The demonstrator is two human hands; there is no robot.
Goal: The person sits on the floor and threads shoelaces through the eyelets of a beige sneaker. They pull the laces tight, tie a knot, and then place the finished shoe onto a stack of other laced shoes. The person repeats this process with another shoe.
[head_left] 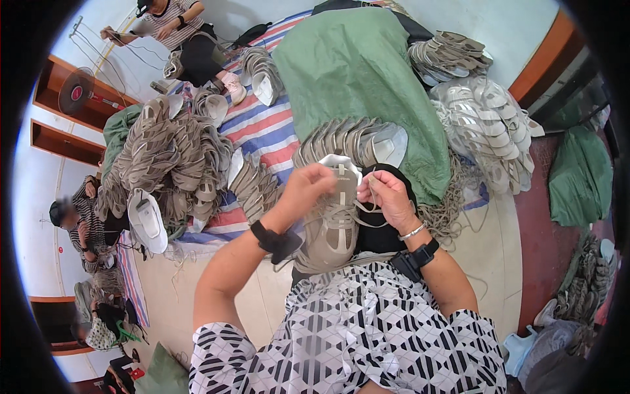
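Note:
On my lap lies a taupe shoe upper (333, 238), its toe toward me and its pale tongue (342, 177) standing up at the far end. A thin beige shoelace (341, 213) runs in loose loops across its front. My left hand (307, 189) is raised over the left side of the upper with its fingers drawn together; what they hold, if anything, is blurred. Right of the tongue, my right hand (388, 198) pinches a strand of the lace between thumb and fingers. Dark straps with small devices sit on both wrists.
Nested shoe uppers (335, 141) lie just beyond my hands, beside a green sack (348, 72). A large heap of uppers (174, 151) stands left on a striped sheet (269, 131). Loose laces (446, 213) pile at right. A co-worker (177, 29) sits at the far left, handling laces.

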